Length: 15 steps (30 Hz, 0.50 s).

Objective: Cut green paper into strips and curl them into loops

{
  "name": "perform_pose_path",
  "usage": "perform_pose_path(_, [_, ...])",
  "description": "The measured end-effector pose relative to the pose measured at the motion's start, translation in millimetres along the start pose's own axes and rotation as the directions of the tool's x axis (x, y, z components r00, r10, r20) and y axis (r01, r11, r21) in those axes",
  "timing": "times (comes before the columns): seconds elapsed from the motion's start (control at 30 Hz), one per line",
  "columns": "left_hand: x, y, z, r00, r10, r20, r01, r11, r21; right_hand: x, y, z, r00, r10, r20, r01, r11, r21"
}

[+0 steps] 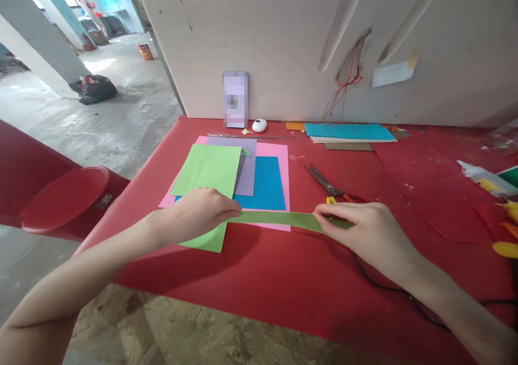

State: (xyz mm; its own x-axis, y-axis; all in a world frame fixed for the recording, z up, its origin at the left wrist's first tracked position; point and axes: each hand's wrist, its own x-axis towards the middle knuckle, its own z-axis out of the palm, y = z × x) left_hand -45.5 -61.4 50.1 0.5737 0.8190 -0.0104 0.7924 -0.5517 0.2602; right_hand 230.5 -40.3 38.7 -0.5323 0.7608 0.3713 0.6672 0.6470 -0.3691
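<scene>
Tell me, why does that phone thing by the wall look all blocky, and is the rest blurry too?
In the head view, the phone leaning on the wall is pixelated, hiding its screen. The green strip, held between the left hand and right hand, looks sharp. Soft daylight throws faint shadows under the arms onto the red table, and the edges bend like a wide lens.

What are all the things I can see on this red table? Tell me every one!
green paper strip: 1, green, stretched between both hands
light green sheet: 1, on the paper pile, left
purple sheet: 1, lilac, under the green sheet
blue sheet: 1, on the pink sheet
pink sheet: 1, bottom of the pile
scissors: 1, dark blades, right of the pile
paper stack: 1, blue on top, by the wall
glue bottle: 1, clear, far right
table: 1, red
left hand: pinching the strip's left end
right hand: pinching the strip's right end
</scene>
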Motion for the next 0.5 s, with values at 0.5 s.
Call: perform_pose_path(0.5, [28.7, 38.9, 19.0, 0.972, 0.223, -0.078, -0.211, 0.968, 0.134, 14.7, -33.5, 17.7, 0.997, -0.083, 0.0, 0.083, 0.995, 0.061])
